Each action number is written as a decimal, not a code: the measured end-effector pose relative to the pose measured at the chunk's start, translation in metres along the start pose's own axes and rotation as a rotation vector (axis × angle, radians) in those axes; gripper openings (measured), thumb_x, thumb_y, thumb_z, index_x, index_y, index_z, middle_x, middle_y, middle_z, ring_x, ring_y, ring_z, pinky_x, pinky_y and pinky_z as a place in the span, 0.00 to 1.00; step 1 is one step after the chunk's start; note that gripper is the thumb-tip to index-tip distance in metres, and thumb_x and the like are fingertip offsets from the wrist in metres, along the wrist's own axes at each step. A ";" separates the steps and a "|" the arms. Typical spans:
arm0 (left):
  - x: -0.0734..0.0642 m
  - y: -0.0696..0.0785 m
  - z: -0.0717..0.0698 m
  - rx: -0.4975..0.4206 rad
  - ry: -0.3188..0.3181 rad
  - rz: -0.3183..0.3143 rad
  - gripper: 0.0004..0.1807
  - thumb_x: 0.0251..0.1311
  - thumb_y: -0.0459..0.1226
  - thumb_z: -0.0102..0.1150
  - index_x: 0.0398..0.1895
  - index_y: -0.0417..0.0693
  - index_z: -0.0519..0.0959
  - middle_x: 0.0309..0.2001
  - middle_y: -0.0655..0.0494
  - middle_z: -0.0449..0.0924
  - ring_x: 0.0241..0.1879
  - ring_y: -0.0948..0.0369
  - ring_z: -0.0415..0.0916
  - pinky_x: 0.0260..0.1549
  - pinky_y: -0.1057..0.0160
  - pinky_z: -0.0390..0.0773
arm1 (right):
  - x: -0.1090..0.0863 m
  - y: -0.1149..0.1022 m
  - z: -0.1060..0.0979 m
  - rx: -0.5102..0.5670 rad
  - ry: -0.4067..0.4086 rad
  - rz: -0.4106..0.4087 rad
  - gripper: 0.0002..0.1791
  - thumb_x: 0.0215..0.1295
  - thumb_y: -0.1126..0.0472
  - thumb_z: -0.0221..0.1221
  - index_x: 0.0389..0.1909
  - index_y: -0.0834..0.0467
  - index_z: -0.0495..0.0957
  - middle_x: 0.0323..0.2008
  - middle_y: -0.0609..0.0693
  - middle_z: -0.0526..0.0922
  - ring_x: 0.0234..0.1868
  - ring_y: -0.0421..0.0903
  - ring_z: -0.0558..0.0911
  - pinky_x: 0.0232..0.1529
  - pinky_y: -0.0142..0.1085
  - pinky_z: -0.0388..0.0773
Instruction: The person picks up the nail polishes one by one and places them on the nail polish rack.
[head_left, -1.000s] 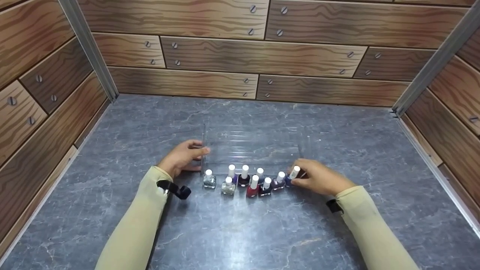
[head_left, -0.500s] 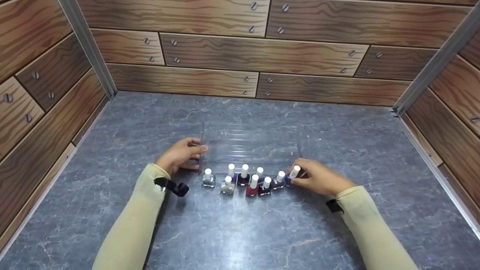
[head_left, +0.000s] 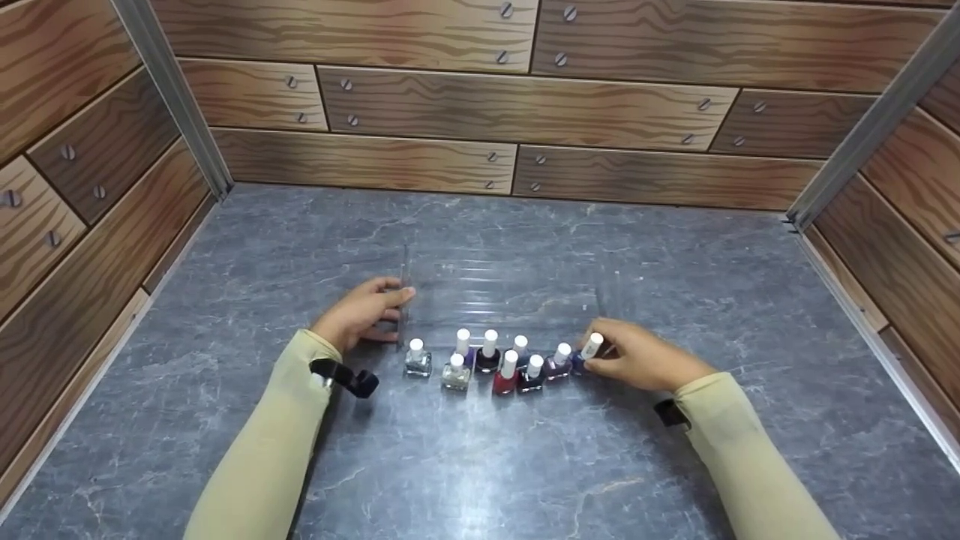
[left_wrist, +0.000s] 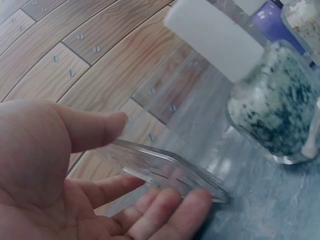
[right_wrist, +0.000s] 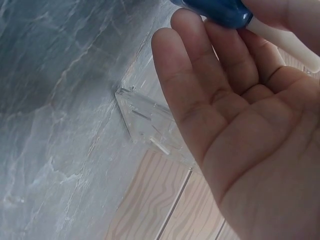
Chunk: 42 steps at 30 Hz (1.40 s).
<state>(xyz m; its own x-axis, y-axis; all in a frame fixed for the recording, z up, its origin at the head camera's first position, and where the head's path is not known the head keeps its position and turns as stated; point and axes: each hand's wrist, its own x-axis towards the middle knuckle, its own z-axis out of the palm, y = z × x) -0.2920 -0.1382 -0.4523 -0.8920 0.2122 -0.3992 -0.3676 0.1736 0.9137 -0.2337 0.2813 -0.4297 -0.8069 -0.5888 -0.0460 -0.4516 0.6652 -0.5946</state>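
Note:
My left hand (head_left: 367, 311) holds the left side of a clear plastic rack (head_left: 495, 289), thumb over its edge and fingers along the outside. At the rack's front right corner, my right hand (head_left: 637, 352) pinches a tilted blue nail polish bottle (right_wrist: 227, 12) with a white cap. Several other white-capped bottles stand along the rack's front: a speckled one (left_wrist: 280, 105) nearest my left hand, a pale glitter one (head_left: 456, 375), a red one (head_left: 505, 381), a black one (head_left: 531, 376), a dark purple one (head_left: 557, 365) and a violet one (left_wrist: 275, 22).
Grey marbled table surface (head_left: 465, 457) lies in front of the bottles and all round the rack. Wood-patterned walls (head_left: 420, 105) stand at the back and both sides, with metal posts (head_left: 176, 97) at the corners.
Both hands keep nearly the same place, and the bottles and rack stay put. The slight shift across the head view is the camera moving.

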 end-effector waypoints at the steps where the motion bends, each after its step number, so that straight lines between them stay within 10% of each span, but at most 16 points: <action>1: 0.001 0.000 0.001 0.005 0.007 -0.002 0.35 0.74 0.50 0.59 0.75 0.44 0.63 0.65 0.42 0.70 0.62 0.49 0.70 0.49 0.54 0.88 | 0.000 0.000 0.000 -0.001 0.001 0.007 0.08 0.67 0.65 0.65 0.45 0.57 0.79 0.41 0.47 0.82 0.42 0.43 0.80 0.45 0.35 0.84; 16: 0.003 -0.003 0.002 0.064 0.000 0.030 0.46 0.70 0.48 0.65 0.84 0.58 0.49 0.77 0.38 0.54 0.64 0.44 0.70 0.50 0.51 0.87 | -0.002 -0.002 0.002 0.009 0.003 0.033 0.07 0.67 0.64 0.65 0.42 0.55 0.77 0.40 0.46 0.80 0.41 0.43 0.79 0.45 0.35 0.83; 33: 0.005 0.001 0.007 0.062 -0.021 0.035 0.46 0.71 0.48 0.64 0.84 0.57 0.50 0.75 0.39 0.63 0.67 0.44 0.69 0.50 0.53 0.87 | -0.010 0.015 -0.006 0.106 0.025 0.014 0.10 0.70 0.59 0.66 0.50 0.53 0.81 0.45 0.48 0.84 0.43 0.46 0.82 0.46 0.36 0.84; 38: 0.004 0.001 0.002 0.061 -0.021 0.039 0.46 0.70 0.48 0.65 0.84 0.56 0.50 0.73 0.39 0.65 0.66 0.43 0.69 0.51 0.51 0.87 | -0.009 0.009 -0.026 0.223 0.148 0.034 0.13 0.68 0.61 0.67 0.51 0.57 0.81 0.43 0.54 0.85 0.41 0.51 0.84 0.42 0.36 0.86; 42: 0.003 -0.002 0.000 0.065 -0.020 0.037 0.45 0.70 0.48 0.65 0.84 0.55 0.52 0.71 0.38 0.68 0.65 0.44 0.70 0.50 0.52 0.87 | -0.003 -0.012 -0.044 0.264 0.395 0.060 0.13 0.66 0.64 0.69 0.48 0.62 0.80 0.40 0.54 0.84 0.36 0.46 0.83 0.37 0.33 0.84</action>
<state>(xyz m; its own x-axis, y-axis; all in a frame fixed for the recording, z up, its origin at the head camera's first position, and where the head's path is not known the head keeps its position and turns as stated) -0.2939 -0.1377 -0.4554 -0.8990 0.2390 -0.3669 -0.3155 0.2275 0.9213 -0.2429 0.2950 -0.3872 -0.9346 -0.2996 0.1918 -0.3290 0.5229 -0.7863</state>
